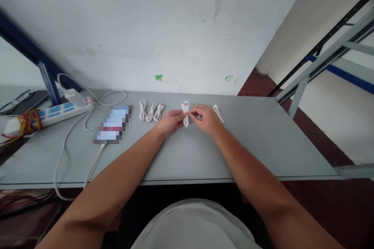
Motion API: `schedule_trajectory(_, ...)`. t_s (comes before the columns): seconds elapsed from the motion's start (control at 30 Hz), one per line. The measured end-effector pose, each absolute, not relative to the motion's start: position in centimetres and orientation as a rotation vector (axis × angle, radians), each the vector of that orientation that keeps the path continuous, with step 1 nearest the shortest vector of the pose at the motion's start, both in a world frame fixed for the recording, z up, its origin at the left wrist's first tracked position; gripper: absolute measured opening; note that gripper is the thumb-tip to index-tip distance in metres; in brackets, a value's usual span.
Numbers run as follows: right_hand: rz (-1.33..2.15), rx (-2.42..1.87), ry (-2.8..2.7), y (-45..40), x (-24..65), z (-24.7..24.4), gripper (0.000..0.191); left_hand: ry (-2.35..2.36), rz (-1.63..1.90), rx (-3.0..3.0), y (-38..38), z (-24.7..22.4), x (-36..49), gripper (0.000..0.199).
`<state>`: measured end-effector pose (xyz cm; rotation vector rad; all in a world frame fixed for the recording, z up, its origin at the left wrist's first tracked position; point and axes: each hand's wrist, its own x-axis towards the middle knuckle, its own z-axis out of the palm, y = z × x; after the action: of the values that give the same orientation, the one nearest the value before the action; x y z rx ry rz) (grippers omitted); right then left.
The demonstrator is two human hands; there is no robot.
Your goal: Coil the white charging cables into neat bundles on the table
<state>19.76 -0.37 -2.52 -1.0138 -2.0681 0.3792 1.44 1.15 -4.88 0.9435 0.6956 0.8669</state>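
A coiled white cable (186,108) is between my two hands over the grey table. My left hand (173,121) holds the bundle from its left side, thumb across the middle. The fingertips of my right hand (204,117) are pinched together at the middle of the same bundle; whatever thin thing they grip is too small to make out. Left of my hands lie several more coiled white cables (142,110). One more small white coil (217,113) rests just right of my right hand.
A white power strip (55,111) with a plugged-in charger lies at the left, near a blurred phone (113,123) on a white cord. The grey table (263,144) meets a white wall. Metal frames stand at both sides.
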Motion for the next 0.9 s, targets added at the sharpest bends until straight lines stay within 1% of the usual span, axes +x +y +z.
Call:
schedule_trajectory(0.17,0.337,-0.933,-2.106,-0.2,20.1,-2.4,0.012,0.692,0.855,0.927,1.2,-4.9,1.2,0.030)
schedule_trajectory(0.5,0.429,-1.047,-1.959,-0.3,19.3,-3.2,0.008,0.666,0.856,0.860,1.0,-4.5,1.2,0.026)
schedule_trajectory(0.67,0.404,-1.078,-1.892,-0.4,18.9,-3.4,0.012,0.663,0.900,0.838,1.0,-4.7,1.5,0.026)
schedule_trajectory(0.9,0.539,-1.130,-1.692,-0.7,18.1,-4.0,0.013,0.686,0.966,0.847,1.0,-5.1,1.8,0.026)
